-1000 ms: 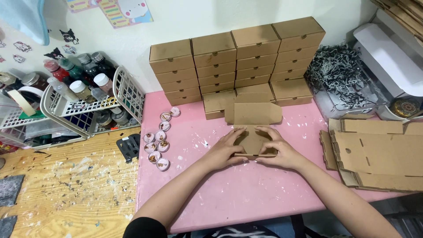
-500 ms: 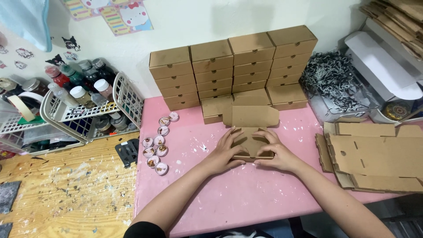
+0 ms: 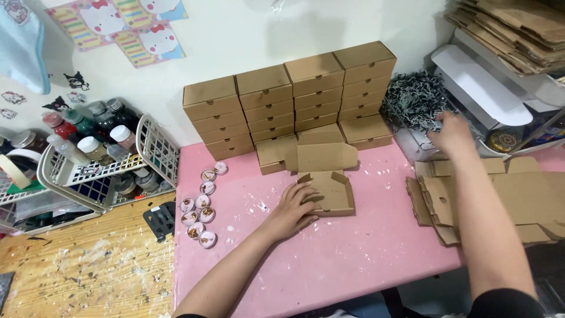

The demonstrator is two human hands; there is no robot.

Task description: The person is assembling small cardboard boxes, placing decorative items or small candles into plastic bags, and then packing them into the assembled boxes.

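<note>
A half-folded brown cardboard box (image 3: 329, 191) is pressed flat-handed by the left hand (image 3: 292, 210) on the pink mat (image 3: 353, 259). The right hand (image 3: 452, 133), loosely open, is held over black-and-white shredded paper (image 3: 415, 100), beside stacked brown boxes (image 3: 294, 100).

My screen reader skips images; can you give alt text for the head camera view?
A left hand steadies an open cardboard box on a pink mat, while the right hand reaches into shredded paper.

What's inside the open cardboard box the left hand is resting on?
The open cardboard box shows only bare brown cardboard inside. The left hand covers its left edge, so that corner stays hidden.
</note>
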